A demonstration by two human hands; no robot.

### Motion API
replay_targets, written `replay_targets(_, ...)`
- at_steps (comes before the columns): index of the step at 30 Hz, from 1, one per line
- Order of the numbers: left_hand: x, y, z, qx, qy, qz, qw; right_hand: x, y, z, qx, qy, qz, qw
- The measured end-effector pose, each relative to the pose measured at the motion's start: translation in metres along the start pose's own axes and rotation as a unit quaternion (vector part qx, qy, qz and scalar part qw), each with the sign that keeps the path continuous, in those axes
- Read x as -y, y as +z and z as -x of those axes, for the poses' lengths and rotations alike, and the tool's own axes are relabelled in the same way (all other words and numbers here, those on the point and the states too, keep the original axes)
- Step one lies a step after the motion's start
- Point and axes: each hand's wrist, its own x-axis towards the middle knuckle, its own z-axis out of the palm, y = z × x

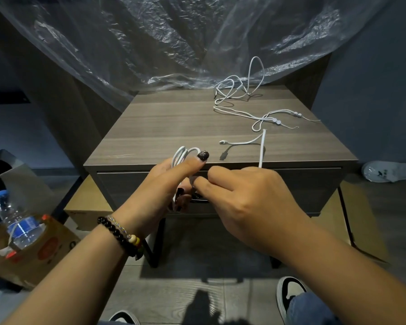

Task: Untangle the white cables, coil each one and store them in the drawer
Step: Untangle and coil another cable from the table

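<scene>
My left hand [174,181] grips a coil of white charging cable [182,156] in front of the nightstand's shut drawer [302,184]. My right hand [246,195] pinches the same cable close to the coil. Its free length rises above my right hand, bends over the tabletop and ends in a plug [222,142] hanging in the air. A second white cable, an earphone set [242,97] with small round pieces, lies loosely tangled at the back right of the wooden nightstand top [162,127].
Clear plastic sheeting [174,38] hangs behind the nightstand. A cardboard box [33,245] holding a water bottle [19,226] stands at the left on the floor. A white slipper [387,171] lies at the right. My shoes [288,294] show at the bottom.
</scene>
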Motion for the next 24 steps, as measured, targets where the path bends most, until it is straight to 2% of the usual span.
replay_targets(5,0.004,0.005,-0.006,-0.053,-0.001,-0.008,0.999,0.003,0.003,0.001,0.010,-0.003,-0.006,1.000)
replay_targets(7,0.008,0.004,-0.009,-0.093,0.042,-0.134,0.986,0.005,0.005,0.001,0.015,0.000,-0.016,1.000)
replay_targets(9,0.013,0.000,-0.010,-0.107,0.111,-0.307,0.939,0.006,0.006,0.001,0.016,0.008,-0.030,0.999)
replay_targets(10,0.014,-0.001,-0.010,-0.120,0.132,-0.342,0.922,0.006,0.006,0.001,0.017,0.013,-0.036,0.999)
replay_targets(11,0.014,-0.001,-0.011,-0.142,0.140,-0.337,0.920,0.006,0.005,0.001,0.017,0.019,-0.040,0.999)
replay_targets(12,0.012,0.000,-0.011,-0.171,0.131,-0.284,0.934,0.006,0.003,0.001,0.020,0.024,-0.043,0.999)
replay_targets(14,0.004,0.005,-0.011,-0.190,0.100,-0.108,0.971,0.007,0.000,0.000,0.028,0.031,-0.048,0.998)
replay_targets(16,-0.001,0.006,-0.010,-0.179,0.101,-0.001,0.979,0.006,-0.002,0.000,0.035,0.034,-0.057,0.997)
replay_targets(19,-0.009,0.002,-0.007,-0.189,0.145,0.098,0.966,0.006,-0.002,0.000,0.027,0.042,-0.076,0.996)
replay_targets(22,-0.015,-0.005,-0.007,-0.195,0.144,0.255,0.936,0.008,0.001,0.002,0.023,0.053,-0.098,0.994)
replay_targets(24,-0.015,-0.008,-0.009,-0.197,0.138,0.313,0.919,0.008,0.004,0.004,0.018,0.066,-0.134,0.989)
